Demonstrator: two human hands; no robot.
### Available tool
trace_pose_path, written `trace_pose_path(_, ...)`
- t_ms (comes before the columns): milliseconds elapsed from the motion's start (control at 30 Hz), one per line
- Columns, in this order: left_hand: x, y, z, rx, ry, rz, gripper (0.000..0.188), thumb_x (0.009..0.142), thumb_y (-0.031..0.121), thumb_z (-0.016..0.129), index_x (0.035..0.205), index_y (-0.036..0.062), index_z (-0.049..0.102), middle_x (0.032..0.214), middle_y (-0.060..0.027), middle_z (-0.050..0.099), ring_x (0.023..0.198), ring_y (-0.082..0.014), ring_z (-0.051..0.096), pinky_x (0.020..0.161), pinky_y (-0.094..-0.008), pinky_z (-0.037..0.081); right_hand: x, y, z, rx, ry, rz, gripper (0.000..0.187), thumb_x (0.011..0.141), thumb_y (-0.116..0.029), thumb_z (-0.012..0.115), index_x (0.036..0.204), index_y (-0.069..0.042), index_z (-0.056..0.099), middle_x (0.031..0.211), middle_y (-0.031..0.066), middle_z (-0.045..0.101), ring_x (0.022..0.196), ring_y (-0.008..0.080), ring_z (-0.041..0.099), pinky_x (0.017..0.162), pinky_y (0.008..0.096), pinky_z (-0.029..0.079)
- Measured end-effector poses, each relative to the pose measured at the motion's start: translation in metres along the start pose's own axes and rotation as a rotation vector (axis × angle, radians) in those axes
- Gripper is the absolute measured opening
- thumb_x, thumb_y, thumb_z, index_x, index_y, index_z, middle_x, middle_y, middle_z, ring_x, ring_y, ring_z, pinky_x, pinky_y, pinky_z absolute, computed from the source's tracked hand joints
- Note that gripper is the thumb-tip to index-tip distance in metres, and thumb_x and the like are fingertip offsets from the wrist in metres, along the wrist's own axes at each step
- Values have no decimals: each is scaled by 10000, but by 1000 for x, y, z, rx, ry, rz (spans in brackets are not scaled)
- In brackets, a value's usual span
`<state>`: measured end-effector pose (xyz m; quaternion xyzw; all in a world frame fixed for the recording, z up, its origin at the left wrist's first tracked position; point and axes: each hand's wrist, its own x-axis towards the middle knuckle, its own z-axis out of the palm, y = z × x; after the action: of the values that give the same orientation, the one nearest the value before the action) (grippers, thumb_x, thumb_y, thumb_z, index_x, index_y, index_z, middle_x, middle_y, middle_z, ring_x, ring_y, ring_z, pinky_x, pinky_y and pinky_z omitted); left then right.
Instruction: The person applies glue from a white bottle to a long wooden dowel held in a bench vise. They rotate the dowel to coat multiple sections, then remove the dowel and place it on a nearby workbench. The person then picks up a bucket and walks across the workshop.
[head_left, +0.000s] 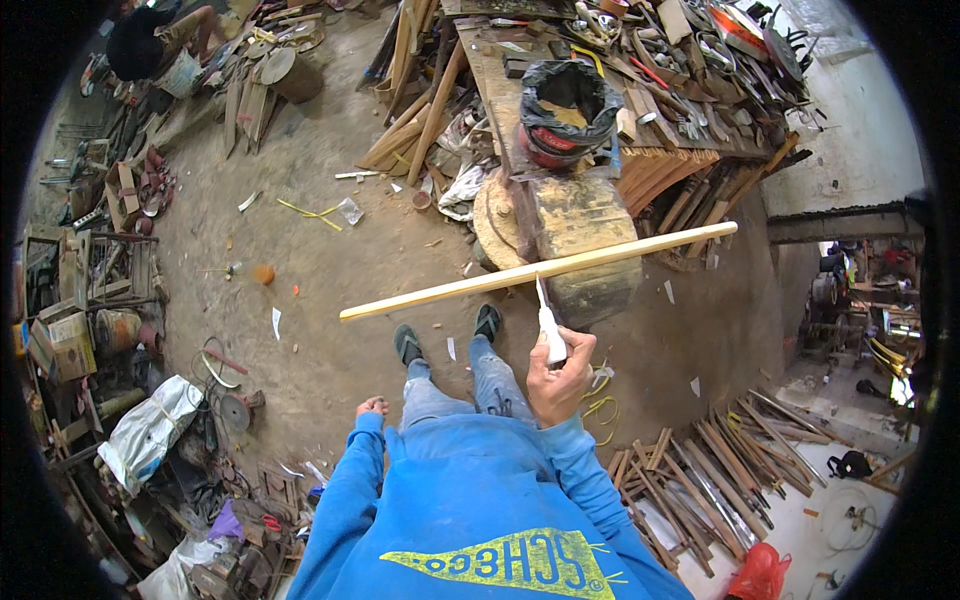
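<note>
My right hand (560, 378) is wrapped around a small white bottle (551, 335) with a long narrow tip. That tip points away from me and meets, or nearly meets, the near edge of a long pale wooden stick (440, 291). The stick lies slantwise over a thick wooden block (590, 225), both its ends sticking out past the block. Low beside my left thigh hangs my left hand (373, 406), its fingers curled in, with nothing seen in them.
Beyond the block stands a bucket (568, 145) lined with black plastic. A workbench (500, 80) heaped with tools and wood is at the far right. Wood strips (700, 480) lie at the near right. Clutter and a white sack (150, 430) line the left; a person (145, 40) sits far left.
</note>
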<state>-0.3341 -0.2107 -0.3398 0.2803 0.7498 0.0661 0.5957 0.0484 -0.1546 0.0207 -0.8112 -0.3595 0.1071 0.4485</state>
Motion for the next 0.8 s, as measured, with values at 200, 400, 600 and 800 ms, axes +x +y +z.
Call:
trace_pose_path(200,-2,6,39,48,-21,12,236,978,186,498,1122,88,657,926,-63,720,699,-127,652,578,-292,528,22,14,-24,-4,10,0,239,857,-118,638,985,24,494,798,219,617,698,348,659,613,398,523)
trace_pose_path(400,-11,23,77,49,-59,31,247,975,192,506,1132,70,653,948,-79,719,733,-143,665,610,-296,530,41,31,-44,-10,36,-28,230,860,-122,634,976,20,496,775,215,617,665,334,658,590,395,518)
trace_pose_path(600,-16,33,107,18,-60,5,233,972,138,511,1125,33,652,942,-102,717,768,-158,675,650,-298,543,57,40,-65,-21,55,-9,223,868,-128,623,982,15,496,758,207,613,656,316,653,589,382,511)
trace_pose_path(800,-38,61,126,141,-146,106,265,956,168,527,1153,35,643,982,-99,715,802,-165,669,695,-304,535,72,58,-80,42,119,25,251,886,-142,618,999,26,470,798,196,619,693,244,653,602,345,510)
